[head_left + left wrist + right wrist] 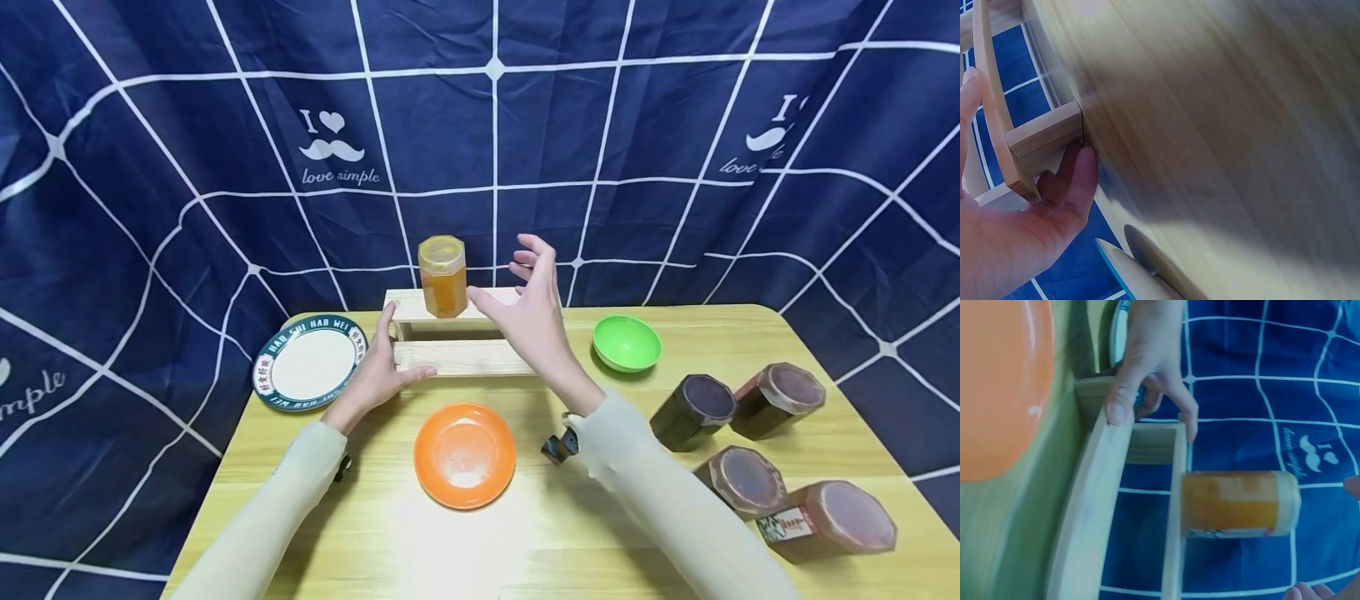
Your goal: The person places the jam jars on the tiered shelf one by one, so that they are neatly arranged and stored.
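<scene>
A jar with orange contents and a yellowish lid [446, 287] stands upright on the upper step of a two-tier wooden rack [465, 358]. My left hand [375, 372] grips the rack's left end. In the left wrist view its thumb and fingers [1082, 184] lie around the wooden end pieces. To the right of the jar, my right hand [536, 321] is raised with fingers spread and gently curved, apart from the jar and holding nothing. The right wrist view shows the jar [1235, 503] on the rack, with only fingertips [1313, 592] of the right hand at the edge.
An orange plate [465, 457] lies in front of the rack. A white plate with a dark green rim [311, 367] is at the left, and a green bowl [627, 343] at the right. Several dark jars [693, 408] stand on the table's right side. A blue curtain [540, 133] hangs behind.
</scene>
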Motion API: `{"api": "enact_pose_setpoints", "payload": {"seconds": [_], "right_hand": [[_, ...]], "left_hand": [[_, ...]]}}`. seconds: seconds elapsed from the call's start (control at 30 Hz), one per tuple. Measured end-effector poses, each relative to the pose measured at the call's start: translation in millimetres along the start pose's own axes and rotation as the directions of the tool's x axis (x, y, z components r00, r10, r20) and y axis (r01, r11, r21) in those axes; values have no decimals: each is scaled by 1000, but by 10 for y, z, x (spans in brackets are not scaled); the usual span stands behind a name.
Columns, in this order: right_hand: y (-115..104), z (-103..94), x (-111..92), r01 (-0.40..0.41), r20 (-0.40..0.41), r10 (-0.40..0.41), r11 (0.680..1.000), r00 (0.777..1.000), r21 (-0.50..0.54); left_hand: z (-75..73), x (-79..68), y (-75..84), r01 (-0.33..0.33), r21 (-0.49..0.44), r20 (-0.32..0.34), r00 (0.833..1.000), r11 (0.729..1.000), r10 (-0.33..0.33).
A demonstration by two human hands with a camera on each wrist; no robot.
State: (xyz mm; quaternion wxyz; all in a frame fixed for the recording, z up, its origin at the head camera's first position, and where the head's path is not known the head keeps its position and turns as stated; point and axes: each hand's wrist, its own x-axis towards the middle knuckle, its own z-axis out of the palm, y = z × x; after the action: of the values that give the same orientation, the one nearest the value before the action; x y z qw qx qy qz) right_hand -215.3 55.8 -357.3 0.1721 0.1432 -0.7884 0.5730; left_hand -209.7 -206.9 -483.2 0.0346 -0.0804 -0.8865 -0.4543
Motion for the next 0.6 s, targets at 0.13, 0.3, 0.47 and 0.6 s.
{"api": "enact_pose_setpoints", "payload": {"seconds": [0.13,0.3,0.47,0.6], "right_hand": [[-48,-202,-62,-4,-13,4,1000,1000,3],[-89,-429,-180,-39,-1,39,999,999,24],[-155,-605,-308,-52,25,51,998,998,33],[-174,-751,-395,-41,41,40,999,998,34]], "left_hand": [[19,18,9,0,-1,9,1000,1000,0],[22,23,6,2,8,12,1000,1000,-2],[12,14,6,13,9,10,1000,1000,-13],[16,5,17,24,9,9,1000,1000,-24]]}}
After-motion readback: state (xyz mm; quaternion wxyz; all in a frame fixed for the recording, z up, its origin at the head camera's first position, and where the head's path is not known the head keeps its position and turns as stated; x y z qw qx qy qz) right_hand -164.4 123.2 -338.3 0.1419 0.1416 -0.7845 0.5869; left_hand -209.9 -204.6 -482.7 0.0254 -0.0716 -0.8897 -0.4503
